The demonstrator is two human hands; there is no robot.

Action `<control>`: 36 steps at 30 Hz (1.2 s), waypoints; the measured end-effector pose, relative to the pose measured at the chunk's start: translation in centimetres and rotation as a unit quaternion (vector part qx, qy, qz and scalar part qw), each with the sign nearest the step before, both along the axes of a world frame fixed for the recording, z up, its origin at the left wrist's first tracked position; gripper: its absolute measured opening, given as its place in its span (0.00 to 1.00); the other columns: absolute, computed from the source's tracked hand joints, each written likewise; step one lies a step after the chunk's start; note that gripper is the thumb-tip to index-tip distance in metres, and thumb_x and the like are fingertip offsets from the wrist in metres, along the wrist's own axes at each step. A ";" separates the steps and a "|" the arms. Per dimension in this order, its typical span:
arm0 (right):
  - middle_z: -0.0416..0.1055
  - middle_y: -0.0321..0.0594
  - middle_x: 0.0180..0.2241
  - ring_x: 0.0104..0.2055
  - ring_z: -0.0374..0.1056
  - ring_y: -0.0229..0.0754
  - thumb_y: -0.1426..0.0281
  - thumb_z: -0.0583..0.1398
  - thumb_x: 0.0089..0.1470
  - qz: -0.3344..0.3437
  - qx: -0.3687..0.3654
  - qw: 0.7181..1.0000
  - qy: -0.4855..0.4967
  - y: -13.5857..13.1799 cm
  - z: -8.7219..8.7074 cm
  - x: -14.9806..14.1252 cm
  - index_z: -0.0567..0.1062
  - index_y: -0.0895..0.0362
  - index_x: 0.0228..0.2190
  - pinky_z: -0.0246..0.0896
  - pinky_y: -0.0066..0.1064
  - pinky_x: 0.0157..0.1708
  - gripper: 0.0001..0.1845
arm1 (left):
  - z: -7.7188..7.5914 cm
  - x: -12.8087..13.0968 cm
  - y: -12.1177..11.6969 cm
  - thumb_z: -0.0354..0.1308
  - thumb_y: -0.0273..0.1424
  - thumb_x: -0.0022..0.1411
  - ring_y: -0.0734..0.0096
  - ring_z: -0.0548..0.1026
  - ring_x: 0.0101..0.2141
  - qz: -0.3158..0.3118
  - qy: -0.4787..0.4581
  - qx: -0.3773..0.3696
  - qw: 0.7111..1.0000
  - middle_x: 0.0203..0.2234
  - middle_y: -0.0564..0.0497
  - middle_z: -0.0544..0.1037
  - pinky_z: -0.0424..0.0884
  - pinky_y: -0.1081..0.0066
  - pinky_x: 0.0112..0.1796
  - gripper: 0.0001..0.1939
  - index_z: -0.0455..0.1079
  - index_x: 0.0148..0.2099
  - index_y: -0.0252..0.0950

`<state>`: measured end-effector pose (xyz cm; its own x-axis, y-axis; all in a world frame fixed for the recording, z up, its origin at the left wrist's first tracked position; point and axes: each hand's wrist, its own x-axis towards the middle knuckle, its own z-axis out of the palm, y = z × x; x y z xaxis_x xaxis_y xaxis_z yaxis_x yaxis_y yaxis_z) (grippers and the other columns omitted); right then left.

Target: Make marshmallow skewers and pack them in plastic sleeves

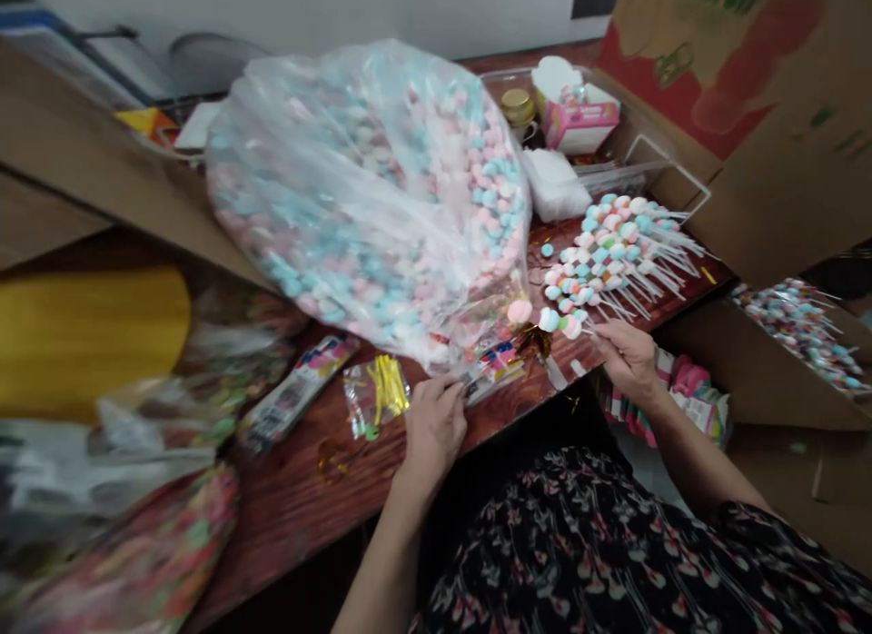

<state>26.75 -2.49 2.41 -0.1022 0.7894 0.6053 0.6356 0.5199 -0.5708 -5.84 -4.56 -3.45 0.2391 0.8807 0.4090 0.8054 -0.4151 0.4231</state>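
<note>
- Black floral blouse (599,561) fills the foreground.
- Right hand (630,361): fingers (609,336) pinch a white stick threaded with pastel marshmallows (559,321), lying sideways, tip pointing left toward a large clear plastic bag (368,198).
- Left hand (432,430): fingers (442,391) bunched together at the bag's lower edge, any grip unclear, above a reddish wood-grain bench (327,498).

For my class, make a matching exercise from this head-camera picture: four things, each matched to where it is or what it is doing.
Things:
1. Right hand
2. Left hand
3. Clear packet of gold twist ties
4. Pink box

Places and states:
A. Beside a gold-lidded jar
B. Holding a marshmallow pop
C. Touching a printed packet
D. Lying to the left of the left hand

Pairs: 1-B, 2-C, 3-D, 4-A
</note>
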 end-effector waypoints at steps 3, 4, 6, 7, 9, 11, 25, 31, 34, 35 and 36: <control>0.72 0.38 0.26 0.27 0.66 0.38 0.72 0.57 0.59 0.051 -0.031 0.998 -0.017 -0.5 -0.3 -0.3 0.77 0.55 0.37 0.62 0.31 0.30 0.08 | 0.0 0.0 0.3 0.57 0.28 0.62 0.66 0.73 0.34 0.025 -0.090 -0.044 0.995 0.32 0.47 0.78 0.71 0.65 0.37 0.08 0.76 0.32 0.37; 0.73 0.38 0.26 0.27 0.67 0.38 0.72 0.57 0.59 0.061 -0.038 0.997 -0.020 -0.7 -0.4 -0.4 0.78 0.54 0.37 0.63 0.31 0.30 0.08 | 0.1 0.0 0.4 0.58 0.29 0.62 0.66 0.74 0.34 0.033 -0.113 -0.051 0.992 0.30 0.48 0.77 0.71 0.65 0.37 0.08 0.75 0.30 0.37; 0.73 0.38 0.27 0.28 0.68 0.38 0.72 0.57 0.59 0.070 -0.049 0.996 -0.021 -1.0 -0.6 -0.5 0.78 0.54 0.37 0.64 0.32 0.31 0.08 | 0.3 0.0 0.5 0.60 0.30 0.61 0.67 0.73 0.33 0.040 -0.127 -0.058 0.989 0.29 0.49 0.77 0.70 0.66 0.36 0.08 0.75 0.29 0.36; 0.73 0.38 0.27 0.28 0.68 0.38 0.72 0.57 0.59 0.071 -0.054 0.996 -0.020 -1.1 -0.7 -0.5 0.78 0.54 0.37 0.64 0.32 0.31 0.08 | 0.4 0.0 0.4 0.60 0.31 0.61 0.67 0.73 0.33 0.035 -0.121 -0.063 0.990 0.29 0.49 0.77 0.70 0.66 0.36 0.08 0.75 0.30 0.36; 0.73 0.38 0.27 0.28 0.67 0.38 0.72 0.57 0.59 0.069 -0.062 0.996 -0.016 -1.3 -0.9 -0.4 0.77 0.54 0.37 0.63 0.32 0.31 0.08 | 0.7 -0.2 0.1 0.60 0.31 0.62 0.67 0.73 0.34 0.013 -0.097 -0.072 0.993 0.31 0.48 0.77 0.70 0.65 0.37 0.07 0.77 0.32 0.37; 0.72 0.37 0.26 0.28 0.67 0.38 0.72 0.57 0.59 0.070 -0.069 0.995 -0.010 -1.5 -1.2 -0.3 0.77 0.55 0.37 0.63 0.31 0.31 0.08 | 0.9 -0.4 -0.2 0.57 0.31 0.64 0.66 0.73 0.36 -0.010 -0.082 -0.079 0.993 0.34 0.47 0.77 0.70 0.64 0.40 0.08 0.78 0.35 0.37; 0.71 0.36 0.24 0.26 0.66 0.37 0.71 0.57 0.59 0.072 -0.096 0.993 0.010 -1.6 -1.0 -0.8 0.78 0.54 0.34 0.62 0.30 0.28 0.08 | 0.9 -0.3 -0.3 0.65 0.32 0.55 0.71 0.75 0.33 0.062 -0.310 -0.156 0.936 0.31 0.51 0.75 0.71 0.69 0.37 0.06 0.75 0.27 0.36; 0.72 0.37 0.25 0.26 0.66 0.37 0.73 0.58 0.59 0.135 -0.076 0.987 -0.033 -1.4 -0.7 -0.1 0.77 0.54 0.34 0.62 0.31 0.28 0.07 | 1.1 -0.4 -0.2 0.65 0.34 0.56 0.72 0.75 0.33 0.060 -0.318 -0.159 0.933 0.30 0.51 0.77 0.72 0.70 0.37 0.07 0.77 0.29 0.37; 0.74 0.38 0.26 0.27 0.67 0.38 0.72 0.57 0.59 0.159 -0.078 0.982 -0.061 -1.0 -0.9 -0.1 0.77 0.54 0.36 0.64 0.32 0.30 0.07 | 1.1 -0.4 -0.2 0.66 0.33 0.56 0.72 0.75 0.33 0.058 -0.319 -0.157 0.933 0.31 0.51 0.77 0.72 0.70 0.38 0.06 0.77 0.29 0.36; 0.74 0.38 0.26 0.28 0.67 0.38 0.72 0.57 0.60 0.166 -0.075 0.981 -0.072 -0.9 -0.9 -0.1 0.77 0.54 0.36 0.64 0.32 0.31 0.08 | 1.1 -0.4 -0.2 0.66 0.33 0.56 0.72 0.75 0.33 0.058 -0.317 -0.155 0.934 0.31 0.51 0.77 0.73 0.70 0.38 0.06 0.77 0.29 0.36; 0.74 0.38 0.26 0.28 0.67 0.38 0.72 0.56 0.60 0.172 -0.069 0.979 -0.084 -0.7 -1.0 -0.1 0.77 0.54 0.37 0.64 0.32 0.31 0.08 | 1.0 -0.4 -0.3 0.66 0.33 0.56 0.72 0.76 0.33 0.057 -0.314 -0.152 0.935 0.31 0.51 0.77 0.73 0.70 0.38 0.06 0.77 0.29 0.37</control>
